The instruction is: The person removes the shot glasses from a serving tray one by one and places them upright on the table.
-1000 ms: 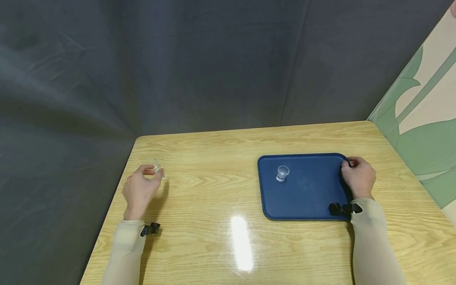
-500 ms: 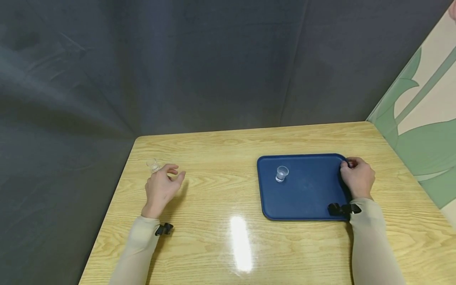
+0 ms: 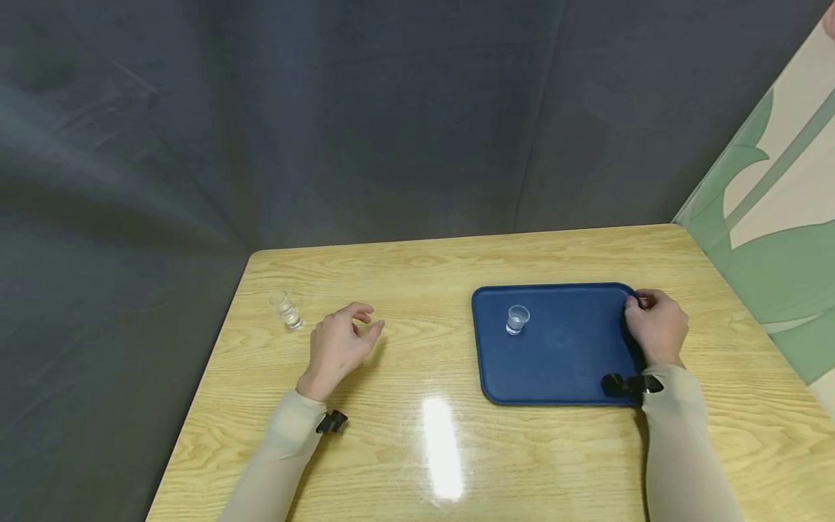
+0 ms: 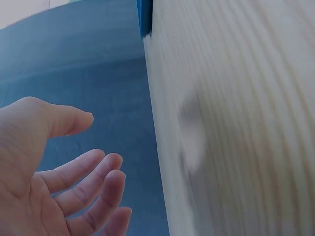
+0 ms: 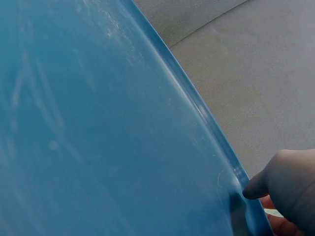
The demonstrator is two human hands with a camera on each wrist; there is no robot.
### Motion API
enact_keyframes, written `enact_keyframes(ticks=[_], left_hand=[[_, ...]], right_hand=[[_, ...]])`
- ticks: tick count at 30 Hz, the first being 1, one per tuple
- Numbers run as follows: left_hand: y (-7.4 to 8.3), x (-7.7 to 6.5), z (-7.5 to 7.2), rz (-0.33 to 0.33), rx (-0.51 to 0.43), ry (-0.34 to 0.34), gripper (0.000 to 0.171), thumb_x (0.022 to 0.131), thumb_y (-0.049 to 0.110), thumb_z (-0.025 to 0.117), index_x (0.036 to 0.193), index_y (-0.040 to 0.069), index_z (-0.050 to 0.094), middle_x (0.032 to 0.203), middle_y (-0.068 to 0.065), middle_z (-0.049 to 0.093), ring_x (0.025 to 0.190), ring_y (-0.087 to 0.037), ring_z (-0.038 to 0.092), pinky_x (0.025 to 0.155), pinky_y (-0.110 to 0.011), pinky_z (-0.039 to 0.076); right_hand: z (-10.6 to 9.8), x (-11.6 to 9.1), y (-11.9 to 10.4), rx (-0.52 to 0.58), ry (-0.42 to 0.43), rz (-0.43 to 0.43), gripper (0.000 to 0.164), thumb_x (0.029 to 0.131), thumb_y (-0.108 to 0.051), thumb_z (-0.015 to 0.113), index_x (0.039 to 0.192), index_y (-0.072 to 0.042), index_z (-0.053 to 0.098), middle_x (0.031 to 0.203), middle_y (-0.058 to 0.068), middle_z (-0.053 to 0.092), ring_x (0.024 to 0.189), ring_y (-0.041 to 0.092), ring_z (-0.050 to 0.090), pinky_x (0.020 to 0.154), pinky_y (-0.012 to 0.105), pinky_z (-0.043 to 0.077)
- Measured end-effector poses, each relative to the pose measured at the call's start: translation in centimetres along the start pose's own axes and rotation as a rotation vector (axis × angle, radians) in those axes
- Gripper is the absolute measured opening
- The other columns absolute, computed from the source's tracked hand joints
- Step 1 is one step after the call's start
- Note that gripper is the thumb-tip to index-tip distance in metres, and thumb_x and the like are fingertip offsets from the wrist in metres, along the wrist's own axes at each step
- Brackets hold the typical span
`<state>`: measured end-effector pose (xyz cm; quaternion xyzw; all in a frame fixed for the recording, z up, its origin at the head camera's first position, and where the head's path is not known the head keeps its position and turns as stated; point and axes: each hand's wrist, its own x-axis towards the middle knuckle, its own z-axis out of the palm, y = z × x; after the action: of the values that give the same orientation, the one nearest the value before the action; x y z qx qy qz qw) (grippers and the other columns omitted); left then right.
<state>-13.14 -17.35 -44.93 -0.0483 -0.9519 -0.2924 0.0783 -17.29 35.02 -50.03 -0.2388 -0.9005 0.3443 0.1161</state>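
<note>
My left hand (image 3: 342, 348) hovers over the left half of the table, fingers loosely bent and nothing between them; the left wrist view shows the bare palm and relaxed fingers (image 4: 88, 189). To its left stands a small clear glass (image 3: 287, 310) on the wood. At the right, my right hand (image 3: 657, 326) grips the far right corner of a blue tray (image 3: 561, 362), thumb (image 5: 256, 186) over the rim and fingers beneath it. Another small clear glass (image 3: 517, 319) stands upright on the tray, toward its left side.
The wooden table (image 3: 391, 290) has a glossy light reflection near its front middle. A dark curtain (image 3: 391, 123) hangs behind and along the left side. At the right is a wall with green leaf shapes (image 3: 789, 268).
My left hand has let go of the left glass and moved right, away from it. That glass stays on the table. The right hand and tray have not moved.
</note>
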Motion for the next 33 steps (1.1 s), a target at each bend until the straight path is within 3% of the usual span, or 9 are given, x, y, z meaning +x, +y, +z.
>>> enact_keyframes(ticks=[15, 22, 33], left_hand=[[5.5, 1.3, 3.9, 0.134, -0.039, -0.091, 0.036, 0.099, 0.04, 0.074, 0.125, 0.015, 0.077, 0.107, 0.003, 0.08, 0.077, -0.009, 0.07, 0.066, -0.031, 0.052], [8.0, 1.8, 6.0, 0.175, -0.022, -0.149, 0.036, 0.1, 0.042, 0.073, 0.126, 0.018, 0.077, 0.109, 0.005, 0.08, 0.079, -0.008, 0.069, 0.066, -0.028, 0.051], [11.7, 2.8, 8.8, 0.232, -0.012, -0.207, 0.036, 0.1, 0.045, 0.071, 0.126, 0.021, 0.077, 0.116, 0.008, 0.079, 0.083, -0.004, 0.068, 0.071, -0.025, 0.051]], right_hand=[[0.1, 0.2, 0.1, 0.001, 0.017, -0.01, 0.043, 0.104, -0.024, 0.051, 0.131, 0.006, 0.068, 0.117, 0.026, 0.067, 0.11, 0.047, 0.06, 0.087, 0.049, 0.039], [0.1, 0.3, 0.0, 0.003, 0.009, -0.006, 0.045, 0.105, -0.025, 0.05, 0.133, 0.007, 0.066, 0.12, 0.028, 0.067, 0.113, 0.048, 0.06, 0.096, 0.057, 0.04], [0.1, 0.2, 0.0, -0.005, -0.008, 0.001, 0.046, 0.105, -0.025, 0.05, 0.135, 0.008, 0.065, 0.12, 0.029, 0.067, 0.111, 0.047, 0.06, 0.083, 0.045, 0.038]])
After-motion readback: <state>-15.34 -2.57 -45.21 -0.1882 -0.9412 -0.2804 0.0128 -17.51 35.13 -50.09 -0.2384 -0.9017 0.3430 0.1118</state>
